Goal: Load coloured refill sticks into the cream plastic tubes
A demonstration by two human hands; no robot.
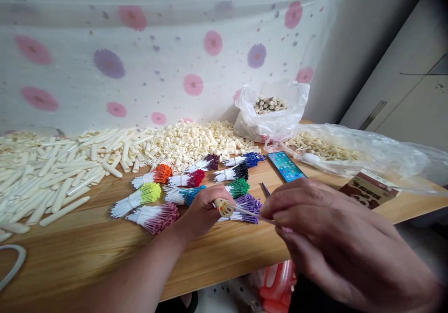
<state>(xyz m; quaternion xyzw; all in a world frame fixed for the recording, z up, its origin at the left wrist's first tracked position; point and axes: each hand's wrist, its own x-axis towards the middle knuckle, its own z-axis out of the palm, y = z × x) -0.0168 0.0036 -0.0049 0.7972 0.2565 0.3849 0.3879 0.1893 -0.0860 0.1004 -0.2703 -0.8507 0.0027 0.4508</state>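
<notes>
My left hand [205, 210] is closed around a cream slotted plastic piece [224, 207], its open end turned right. Between the fingertips of my right hand [325, 229] is pinched a thin pale stick, which looks like a pen refill [250, 214]. Its far end reaches the mouth of the slotted piece; how deep it goes I cannot tell. Behind my hands lie several banded bundles of white refills with coloured ends, among them a yellow bundle [136, 198], an orange bundle [154, 175], a dark pink bundle [156, 217] and a purple bundle [247, 205].
Cream pen barrels [65, 182] and a heap of slotted parts [196, 140] cover the back left. A white bag [252, 119], small cream sticks [322, 147] in clear plastic, a phone [285, 166] and a brown box [369, 191] stand right. Below is a red plastic object [278, 285].
</notes>
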